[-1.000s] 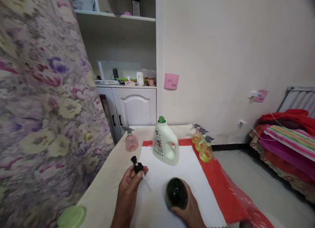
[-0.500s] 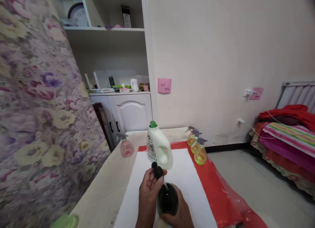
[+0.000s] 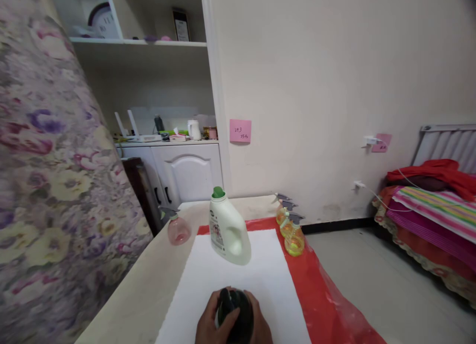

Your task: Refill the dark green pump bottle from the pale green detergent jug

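- The tabletop [image 3: 148,294] carries a white sheet [image 3: 238,274] at its near edge.
- A dark green, glossy round bottle [image 3: 235,318] stands on that sheet.
- The left hand [image 3: 208,324] and right hand [image 3: 260,324] each have their grip clamped around the bottle's sides.
- A black spray head [image 3: 225,301] sits on its top.

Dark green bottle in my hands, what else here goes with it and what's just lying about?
In hand: dark green bottle, held by left hand and right hand; white sheet under it.

Lying about: white jug, pink spray bottle, yellow spray bottles, red plastic.
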`<state>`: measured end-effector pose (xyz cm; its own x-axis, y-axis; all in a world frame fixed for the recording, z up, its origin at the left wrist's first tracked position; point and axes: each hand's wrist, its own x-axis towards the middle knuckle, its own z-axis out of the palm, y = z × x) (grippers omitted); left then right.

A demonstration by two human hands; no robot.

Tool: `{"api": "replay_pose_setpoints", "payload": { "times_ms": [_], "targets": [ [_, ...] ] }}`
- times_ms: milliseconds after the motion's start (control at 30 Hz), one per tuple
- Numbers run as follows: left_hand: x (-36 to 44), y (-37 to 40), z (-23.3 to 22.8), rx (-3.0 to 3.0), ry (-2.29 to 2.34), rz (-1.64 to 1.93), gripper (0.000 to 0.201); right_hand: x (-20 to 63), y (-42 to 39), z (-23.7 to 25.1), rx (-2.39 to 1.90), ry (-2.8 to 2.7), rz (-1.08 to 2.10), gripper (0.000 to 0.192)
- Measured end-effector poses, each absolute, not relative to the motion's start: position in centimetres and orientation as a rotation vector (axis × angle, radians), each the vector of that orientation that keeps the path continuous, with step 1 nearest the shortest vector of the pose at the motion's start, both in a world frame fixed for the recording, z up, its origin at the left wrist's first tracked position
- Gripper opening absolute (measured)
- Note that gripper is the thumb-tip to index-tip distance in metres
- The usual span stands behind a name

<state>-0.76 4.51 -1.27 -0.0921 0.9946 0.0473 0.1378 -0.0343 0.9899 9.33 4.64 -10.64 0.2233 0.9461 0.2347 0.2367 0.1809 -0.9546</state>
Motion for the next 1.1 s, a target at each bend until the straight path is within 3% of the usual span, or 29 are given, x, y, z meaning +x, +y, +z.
{"api": "replay_pose_setpoints", "payload": {
  "times_ms": [333, 767, 933, 1100],
  "targets": [
    [-0.5, 3.0, -0.3, 1.173, 1.21, 1.297, 0.038, 12.3, 3.2, -9.0, -0.918, -1.388, 1.008, 0.096],
    [0.2, 1.2, 2.0, 1.379, 1.302, 1.275, 0.026, 14.7, 1.1, -7.2, -1.08, -1.491, 1.064, 0.093],
    [-0.2, 0.8, 3.1, 1.395, 1.157, 1.21, 0.028, 15.5, 0.8, -5.3, -0.807, -1.401, 1.302, 0.08],
    [-0.2, 0.7, 3.7, 1.258, 0.997, 1.189, 0.037, 15.5, 0.5, -2.8, -0.416, -1.254, 1.663, 0.083]
  ]
}}
